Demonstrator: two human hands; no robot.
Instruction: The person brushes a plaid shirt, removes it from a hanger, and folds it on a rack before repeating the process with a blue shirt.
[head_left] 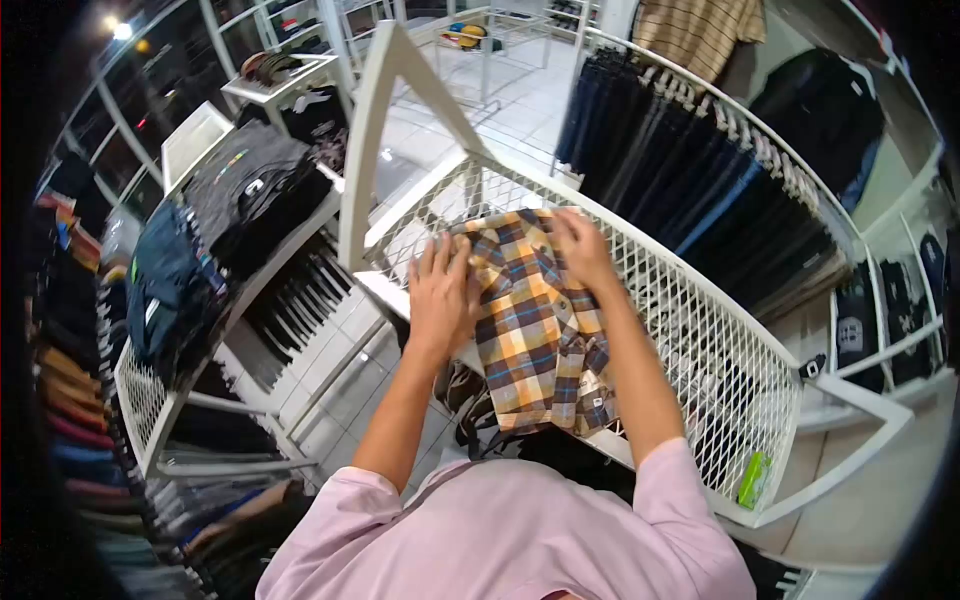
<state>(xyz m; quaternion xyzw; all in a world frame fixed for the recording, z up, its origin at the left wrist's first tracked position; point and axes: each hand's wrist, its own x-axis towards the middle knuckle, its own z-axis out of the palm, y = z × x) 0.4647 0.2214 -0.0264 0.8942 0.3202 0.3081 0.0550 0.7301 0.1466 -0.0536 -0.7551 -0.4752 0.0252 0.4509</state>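
A folded plaid shirt (pixel 525 330) in yellow, brown, white and blue lies on a white mesh rack (pixel 690 350) in front of me. Its near end hangs over the rack's front edge, and a small white label shows at the lower right corner. My left hand (pixel 443 295) rests along the shirt's left edge with the fingers stretched out. On the far right corner of the shirt lies my right hand (pixel 582 248), its fingers extended and partly hidden by the hand itself. Neither hand is wrapped around the cloth.
Dark trousers (pixel 680 160) hang on a rail at the right. Folded dark T-shirts (pixel 250 185) are stacked on a stand at the left. A green packet (pixel 752 480) lies at the mesh rack's right end. The rack's white upright frame (pixel 365 150) rises beyond my left hand.
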